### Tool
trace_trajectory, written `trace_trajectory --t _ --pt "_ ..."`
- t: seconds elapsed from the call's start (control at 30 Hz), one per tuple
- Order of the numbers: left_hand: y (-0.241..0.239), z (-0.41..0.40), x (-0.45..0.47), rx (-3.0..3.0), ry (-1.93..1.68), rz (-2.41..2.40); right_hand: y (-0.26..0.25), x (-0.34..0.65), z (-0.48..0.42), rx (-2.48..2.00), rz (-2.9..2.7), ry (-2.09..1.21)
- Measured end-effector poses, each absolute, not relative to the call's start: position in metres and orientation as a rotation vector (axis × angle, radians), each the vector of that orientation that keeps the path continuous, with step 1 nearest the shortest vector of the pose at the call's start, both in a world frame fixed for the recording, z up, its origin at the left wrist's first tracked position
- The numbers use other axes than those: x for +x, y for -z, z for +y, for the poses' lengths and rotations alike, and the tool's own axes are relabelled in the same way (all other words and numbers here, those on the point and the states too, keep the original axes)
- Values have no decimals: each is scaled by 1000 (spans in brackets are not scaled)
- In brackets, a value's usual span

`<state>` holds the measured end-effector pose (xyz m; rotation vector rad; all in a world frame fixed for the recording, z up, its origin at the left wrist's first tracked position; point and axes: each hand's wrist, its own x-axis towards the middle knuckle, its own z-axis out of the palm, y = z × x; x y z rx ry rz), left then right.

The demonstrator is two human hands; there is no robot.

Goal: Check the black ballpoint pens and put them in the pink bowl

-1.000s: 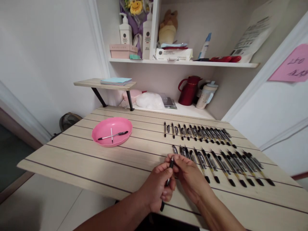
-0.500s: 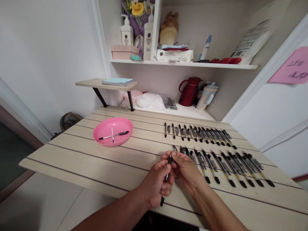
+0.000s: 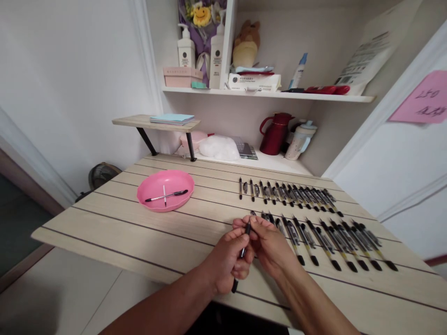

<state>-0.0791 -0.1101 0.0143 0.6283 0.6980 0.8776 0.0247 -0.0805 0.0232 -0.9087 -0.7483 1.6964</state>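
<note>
Gripping a pen (image 3: 247, 228), left hand (image 3: 227, 261), right hand (image 3: 270, 243) (at tip)

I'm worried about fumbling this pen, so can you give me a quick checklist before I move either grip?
1. Left grip closed around the held pen: ok.
2. Right grip at the held pen's upper end: ok.
3. Upper tip properly seated: cannot tell; fingers cover it.
4. Pink dish clear of both grips: ok; a loose pen and a white stick lie crossed in it.
5. Near row of pens fully visible: not ok; the right grip hides part of it.
6. Far row of pens clear of both grips: ok.
</note>
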Motion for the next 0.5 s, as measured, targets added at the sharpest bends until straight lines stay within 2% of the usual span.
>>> trace_trajectory --t 0.17,0.5 --pt "-13 -111 -78 628 -889 707 -18 25 -83 -946 -812 -1741" --pt "-18 -109 -83 628 -807 683 -22 44 -59 -879 -597 -1591"
